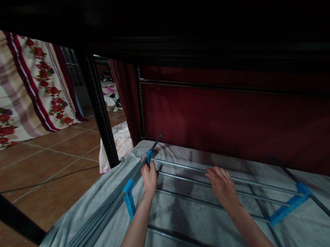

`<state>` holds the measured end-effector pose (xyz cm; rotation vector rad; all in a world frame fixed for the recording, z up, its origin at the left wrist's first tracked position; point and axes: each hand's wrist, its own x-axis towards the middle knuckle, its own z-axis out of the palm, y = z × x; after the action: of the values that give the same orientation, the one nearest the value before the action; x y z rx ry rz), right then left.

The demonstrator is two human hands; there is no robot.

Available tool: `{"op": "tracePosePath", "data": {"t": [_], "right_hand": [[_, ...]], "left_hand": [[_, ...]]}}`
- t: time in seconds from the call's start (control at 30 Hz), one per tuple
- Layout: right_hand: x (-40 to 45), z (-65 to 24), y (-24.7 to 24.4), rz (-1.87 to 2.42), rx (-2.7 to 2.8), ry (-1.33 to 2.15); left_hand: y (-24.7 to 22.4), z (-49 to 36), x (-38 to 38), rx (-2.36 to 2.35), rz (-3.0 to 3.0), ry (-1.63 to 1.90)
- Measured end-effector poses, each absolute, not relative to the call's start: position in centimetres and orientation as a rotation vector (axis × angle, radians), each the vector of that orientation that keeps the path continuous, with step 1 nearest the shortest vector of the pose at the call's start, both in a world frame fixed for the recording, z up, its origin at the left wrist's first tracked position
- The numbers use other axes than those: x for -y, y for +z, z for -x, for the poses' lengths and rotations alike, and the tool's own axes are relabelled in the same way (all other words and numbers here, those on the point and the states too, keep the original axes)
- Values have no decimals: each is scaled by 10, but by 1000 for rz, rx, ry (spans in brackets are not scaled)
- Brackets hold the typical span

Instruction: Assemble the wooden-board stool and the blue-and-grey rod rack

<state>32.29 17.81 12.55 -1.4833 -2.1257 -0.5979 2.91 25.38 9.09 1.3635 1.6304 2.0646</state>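
Note:
Near the left edge of the bed-like surface, my left hand [150,178] is closed around a blue plastic connector [149,154] where a thin metal tube [183,166] meets it. My right hand [222,184] is curled over the same tube partway along, with the fingertips partly hidden. Several parallel tubes run right to a second blue connector [290,206], which sits on a long slanted pole [328,211]. Left of my left forearm is another blue connector [129,197], beside a bundle of long grey tubes [103,212].
A grey cloth [184,226] covers the surface below. Black metal posts [99,107] and a dark low overhang [184,15] frame the space. A dark red curtain [227,115] hangs behind. At left are a floral cloth [23,89], a tiled floor [51,158] and a dark cable [50,179].

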Motion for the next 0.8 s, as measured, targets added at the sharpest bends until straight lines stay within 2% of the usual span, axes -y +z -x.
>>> {"op": "tracePosePath", "data": {"t": [0.8], "right_hand": [[-178, -329, 121, 1464, 2187, -616]], "left_hand": [[76, -32, -266, -1694, -1360, 2042]]}}
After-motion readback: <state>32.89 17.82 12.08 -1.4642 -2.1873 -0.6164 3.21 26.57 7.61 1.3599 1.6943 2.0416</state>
